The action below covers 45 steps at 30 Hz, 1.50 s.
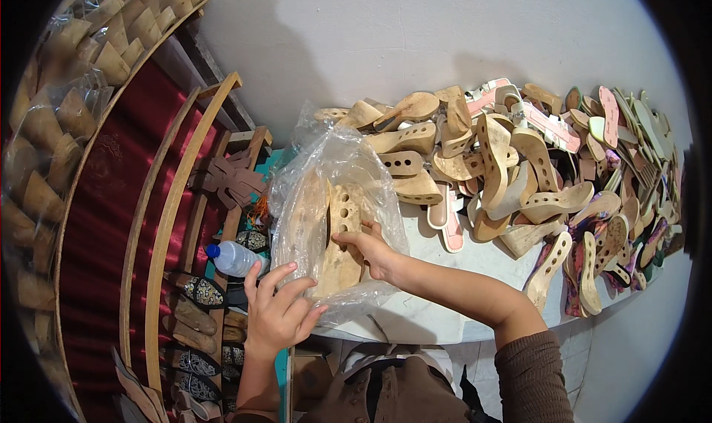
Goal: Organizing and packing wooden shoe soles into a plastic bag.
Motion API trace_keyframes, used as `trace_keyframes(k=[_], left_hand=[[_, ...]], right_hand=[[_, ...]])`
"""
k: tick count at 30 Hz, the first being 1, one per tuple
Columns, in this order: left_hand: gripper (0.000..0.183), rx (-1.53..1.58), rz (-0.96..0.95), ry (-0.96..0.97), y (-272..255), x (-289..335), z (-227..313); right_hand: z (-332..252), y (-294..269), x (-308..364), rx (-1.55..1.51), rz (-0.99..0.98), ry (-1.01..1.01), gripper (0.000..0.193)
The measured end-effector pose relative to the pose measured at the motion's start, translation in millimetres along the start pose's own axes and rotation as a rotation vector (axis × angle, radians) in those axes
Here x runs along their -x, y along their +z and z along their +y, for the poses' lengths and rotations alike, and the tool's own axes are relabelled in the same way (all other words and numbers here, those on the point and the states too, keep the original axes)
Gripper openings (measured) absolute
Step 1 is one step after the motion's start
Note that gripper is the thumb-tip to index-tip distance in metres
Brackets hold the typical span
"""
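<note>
A clear plastic bag (pixel 386 193) stands on the near left part of the white table, its mouth toward me. Inside it are pale wooden shoe soles (pixel 345 223) with a row of round holes. My right hand (pixel 377 254) reaches into the bag with its thumb laid across one sole and its fingers round the sole's edge. My left hand (pixel 280 308) has its fingers spread at the bag's near left rim, with nothing gripped in it. The far end of the bag is crumpled, and plastic blurs some of what lies inside.
A heap of wooden soles (pixel 493 163) and pink-and-white sandal parts (pixel 452 219) covers the table (pixel 423 304) to the right. Beside the bag lies a water bottle (pixel 236 258) with a blue cap. Wooden racks (pixel 174 223) hold patterned shoes (pixel 202 291); bagged wooden pieces (pixel 111 63) fill a shelf.
</note>
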<state>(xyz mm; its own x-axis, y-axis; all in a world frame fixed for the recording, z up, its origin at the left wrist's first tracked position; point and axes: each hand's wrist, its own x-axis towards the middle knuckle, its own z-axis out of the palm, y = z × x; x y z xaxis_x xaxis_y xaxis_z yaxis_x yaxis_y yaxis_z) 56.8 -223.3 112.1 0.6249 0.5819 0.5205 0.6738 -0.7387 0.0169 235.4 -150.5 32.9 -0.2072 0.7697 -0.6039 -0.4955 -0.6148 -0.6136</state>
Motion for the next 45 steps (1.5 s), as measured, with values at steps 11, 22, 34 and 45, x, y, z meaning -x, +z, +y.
trace_keyframes(k=[11, 22, 34, 45], left_hand=[[0.027, -0.029, 0.017, 0.002, -7, 5, 1], [0.024, -0.001, -0.004, 0.038, -5, -2, 3], [0.036, 0.086, 0.176, -0.446, -23, -43, -12], [0.056, 0.752, 0.044, -0.808, -27, -14, -37]], right_hand=[[-1, 14, 13, 0.038, 0.067, -0.024, 0.080], [4, -16, -46, 0.067, -0.130, -0.186, 0.075], [-7, -13, -46, 0.700, 0.166, -0.219, 0.085], [-35, 65, 15, 0.062, -0.218, -0.017, 0.048]])
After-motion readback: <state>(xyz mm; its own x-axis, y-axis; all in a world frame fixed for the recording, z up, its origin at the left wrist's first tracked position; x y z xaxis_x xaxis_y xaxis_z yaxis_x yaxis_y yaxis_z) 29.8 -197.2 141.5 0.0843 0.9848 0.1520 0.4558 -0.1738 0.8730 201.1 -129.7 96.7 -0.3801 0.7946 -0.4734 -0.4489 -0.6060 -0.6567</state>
